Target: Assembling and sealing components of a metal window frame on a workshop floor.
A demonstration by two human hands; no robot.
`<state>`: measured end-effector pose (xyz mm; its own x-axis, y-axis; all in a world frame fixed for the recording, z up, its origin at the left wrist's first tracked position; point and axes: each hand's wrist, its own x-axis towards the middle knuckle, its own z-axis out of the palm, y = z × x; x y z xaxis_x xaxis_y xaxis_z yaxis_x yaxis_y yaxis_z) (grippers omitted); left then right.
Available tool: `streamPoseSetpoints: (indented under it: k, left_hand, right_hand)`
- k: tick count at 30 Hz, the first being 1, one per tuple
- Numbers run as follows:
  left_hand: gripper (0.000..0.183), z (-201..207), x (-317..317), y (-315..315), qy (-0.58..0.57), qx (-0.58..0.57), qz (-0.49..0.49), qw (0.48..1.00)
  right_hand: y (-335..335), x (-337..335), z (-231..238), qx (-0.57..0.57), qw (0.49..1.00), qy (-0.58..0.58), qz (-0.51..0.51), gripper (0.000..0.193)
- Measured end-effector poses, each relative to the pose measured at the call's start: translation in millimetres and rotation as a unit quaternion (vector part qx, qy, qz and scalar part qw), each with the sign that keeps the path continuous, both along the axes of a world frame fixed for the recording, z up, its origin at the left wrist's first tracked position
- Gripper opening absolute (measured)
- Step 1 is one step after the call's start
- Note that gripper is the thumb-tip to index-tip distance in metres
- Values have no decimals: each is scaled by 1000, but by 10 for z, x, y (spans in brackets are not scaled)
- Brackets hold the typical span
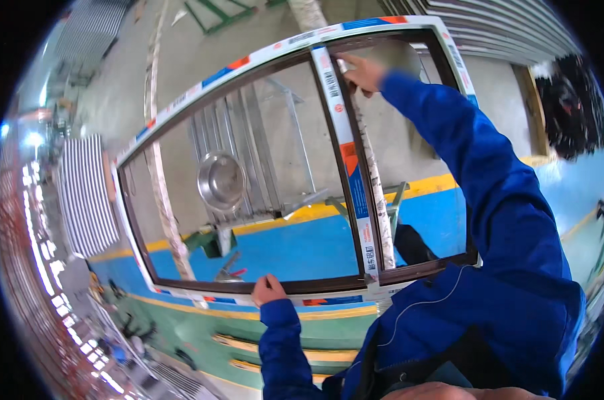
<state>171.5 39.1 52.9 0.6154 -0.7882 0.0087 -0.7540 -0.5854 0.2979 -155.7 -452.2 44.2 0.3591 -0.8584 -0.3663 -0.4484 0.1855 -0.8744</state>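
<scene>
Head view: left hand [268, 289] curled over the window frame [182, 107] near rail, right hand [362, 71] pinching the loose strip [376, 200] up top; likely slipping sideways under uneven pull.

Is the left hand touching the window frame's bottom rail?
Touching. The head view shows the left hand with its fingers curled over the near bottom rail of the window frame. The right hand presses a strip by the centre bar.

2 open panes [248, 193], mullion [345, 160] between
</scene>
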Motion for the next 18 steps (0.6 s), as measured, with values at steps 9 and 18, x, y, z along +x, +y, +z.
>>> streamPoseSetpoints:
  k: [9, 18]
  left_hand:
    - [30, -46, 79, 24, 4, 64, 14, 998]
    - [33, 89, -68, -84, 36, 102, 33, 994]
  right_hand:
    - [-102, -124, -113, 55, 998, -43, -7, 76]
    - [-211, -82, 4, 14, 997, -58, 49, 74]
